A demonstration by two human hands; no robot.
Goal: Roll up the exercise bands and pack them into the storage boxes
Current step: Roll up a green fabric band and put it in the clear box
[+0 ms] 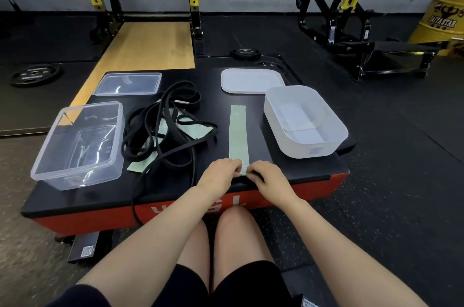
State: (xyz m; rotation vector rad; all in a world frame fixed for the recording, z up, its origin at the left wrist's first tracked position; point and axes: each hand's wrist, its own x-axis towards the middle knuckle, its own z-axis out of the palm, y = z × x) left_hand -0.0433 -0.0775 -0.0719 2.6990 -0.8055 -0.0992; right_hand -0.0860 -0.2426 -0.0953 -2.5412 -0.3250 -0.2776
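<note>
A pale green exercise band [238, 133] lies flat and straight on the black platform [281, 173], running away from me. My left hand [220, 173] and my right hand [265, 174] both pinch its near end, fingers curled over the edge. To the left sits a tangle of black loop bands [160, 131] over more green bands [193, 129]. A clear plastic box [80, 143] stands at the left, a white box [305, 120] at the right.
A clear lid [129, 83] lies behind the clear box and a white lid [251, 80] behind the white box. One black band [135, 203] hangs over the platform's red front. Gym racks, weight plates [35, 74] and a yellow drum [442, 12] stand beyond.
</note>
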